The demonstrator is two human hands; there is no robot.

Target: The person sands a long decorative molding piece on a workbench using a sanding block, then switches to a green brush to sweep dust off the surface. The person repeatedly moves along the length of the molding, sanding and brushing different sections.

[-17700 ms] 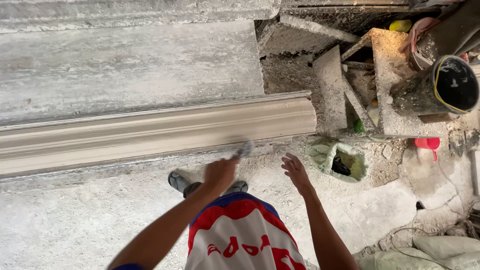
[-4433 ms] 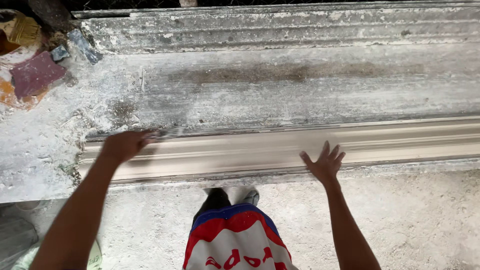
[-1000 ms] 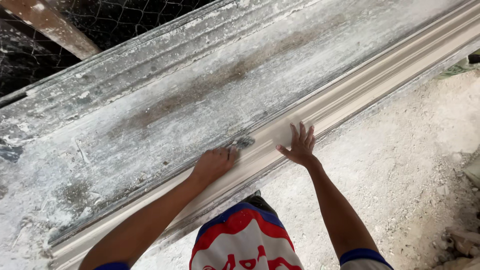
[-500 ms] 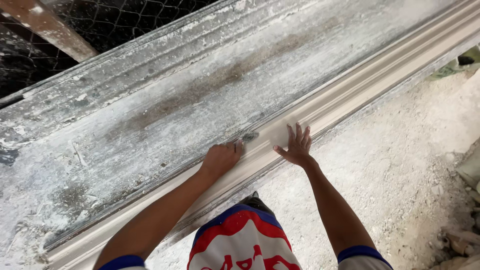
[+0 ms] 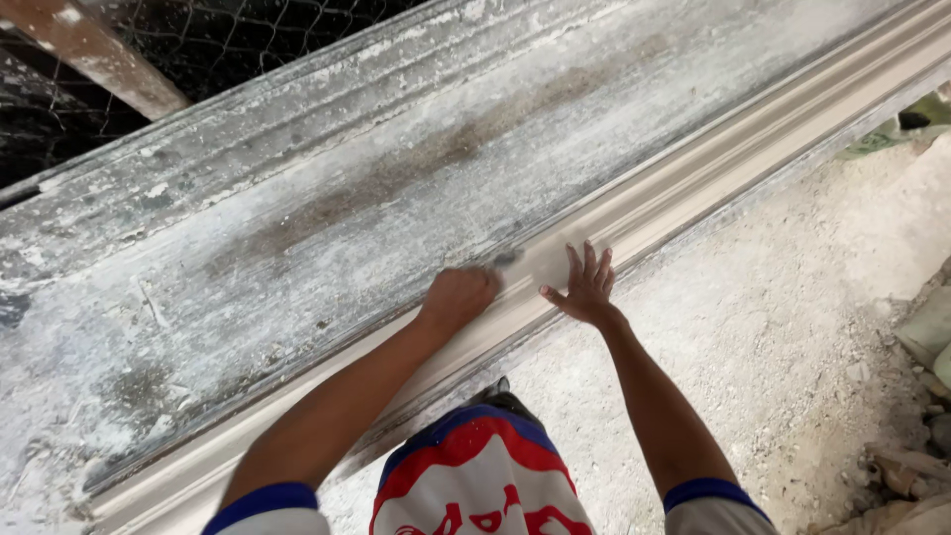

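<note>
The left hand (image 5: 458,295) is curled into a fist, its fingers (image 5: 483,282) closed around a small grey tool (image 5: 507,259) whose tip pokes out past the knuckles; what kind of tool it is cannot be made out. The fist presses down on the moulding (image 5: 693,183), with the tool tip touching its upper edge. Just beside it, the right hand (image 5: 584,287) lies flat and wide open on the same moulding, fingers (image 5: 591,263) spread and pointing away from the body, holding nothing.

The moulding is a long pale strip with stepped ridges running along its length. It lies diagonally across the view, from lower left to upper right, along the near edge of the table (image 5: 327,198). That table is a broad, rough slab, dusted white with darker brownish smears down its middle, and it has a raised ridged border on its far side.

Beyond the table, at the upper left, hangs wire mesh (image 5: 297,30) with a rusty beam (image 5: 94,54) slanting across it. On the near side is a gritty grey floor (image 5: 792,337), with rubble (image 5: 916,446) at the right edge. The person's red, white and blue shirt (image 5: 475,476) shows at the bottom.
</note>
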